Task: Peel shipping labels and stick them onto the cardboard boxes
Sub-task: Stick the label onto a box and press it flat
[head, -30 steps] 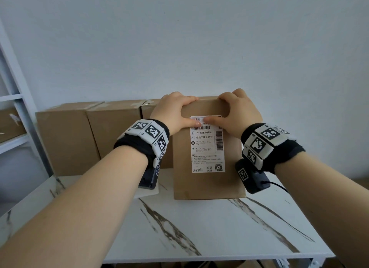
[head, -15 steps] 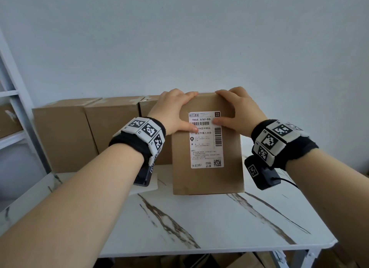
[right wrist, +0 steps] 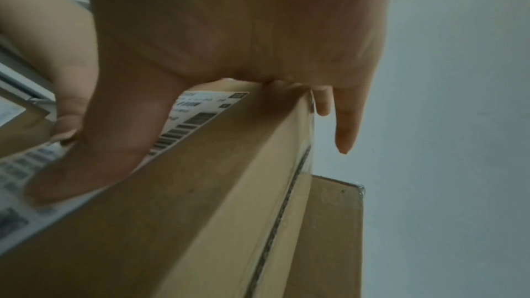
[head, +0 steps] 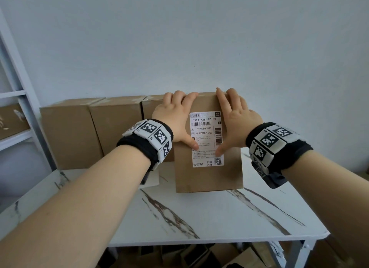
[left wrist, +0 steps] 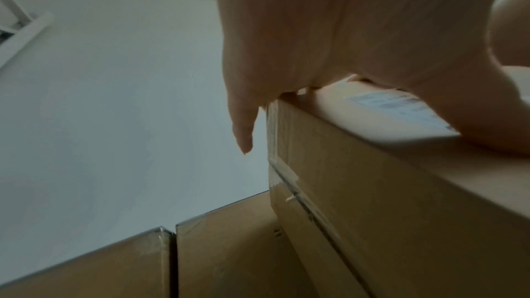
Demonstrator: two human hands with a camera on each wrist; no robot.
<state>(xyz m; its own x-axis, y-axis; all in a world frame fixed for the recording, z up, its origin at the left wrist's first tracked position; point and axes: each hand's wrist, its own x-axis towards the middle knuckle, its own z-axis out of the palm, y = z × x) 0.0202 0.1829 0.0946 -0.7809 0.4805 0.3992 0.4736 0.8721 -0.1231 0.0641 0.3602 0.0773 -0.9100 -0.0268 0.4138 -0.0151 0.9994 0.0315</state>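
A brown cardboard box (head: 207,178) stands upright in the middle of the white marble table (head: 199,217). A white shipping label (head: 206,128) lies flat on its front face. My left hand (head: 175,118) and right hand (head: 237,118) lie spread on the front, one at each side of the label. Their fingers are straight and reach up past the box's top edge. Both thumbs press the label's lower part, left thumb (head: 194,145) and right thumb (head: 220,150). The wrist views show the left hand (left wrist: 344,31) on the box (left wrist: 373,189) and the right hand (right wrist: 229,31) on the label (right wrist: 186,126).
A row of plain cardboard boxes (head: 69,132) stands against the wall behind and to the left. A white shelf frame (head: 20,100) rises at the far left. A white sheet (head: 151,178) lies under my left wrist. More boxes (head: 199,255) sit beneath the table.
Both thumbs have slid down the label from its top edge to its lower part. The fingers, curled over the box top before, now lie straight.
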